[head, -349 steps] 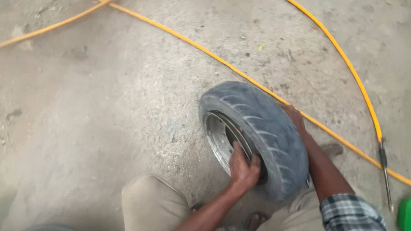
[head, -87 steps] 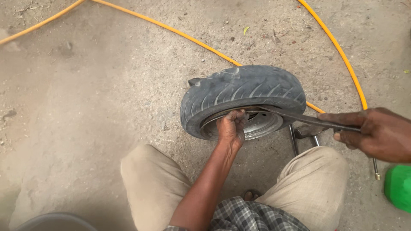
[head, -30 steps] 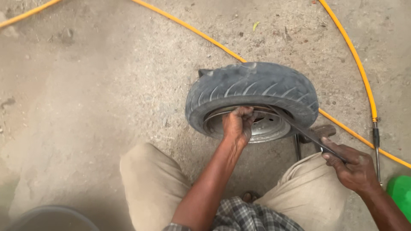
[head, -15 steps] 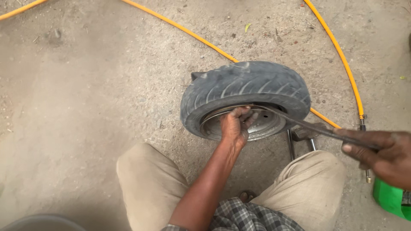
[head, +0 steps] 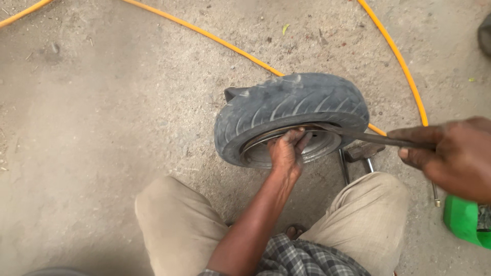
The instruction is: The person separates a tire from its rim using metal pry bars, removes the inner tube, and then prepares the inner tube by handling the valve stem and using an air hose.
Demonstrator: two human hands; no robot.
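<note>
the tyre (head: 291, 110) lies tilted on the concrete floor (head: 102, 128), just in front of the knees. the left hand (head: 285, 152) is pressed on the tyre edge at the metal rim (head: 319, 148). the right hand (head: 452, 156) is closed around the iron lever (head: 365, 137), whose tip is under the tyre edge. the lever should be pushed down slowly, while the edge is held firmly.

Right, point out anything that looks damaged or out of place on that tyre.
The tyre has a torn flap of rubber sticking up at its upper left edge. A metal lever, gripped by the right hand, is wedged between tyre and rim, beside the left hand.
</note>
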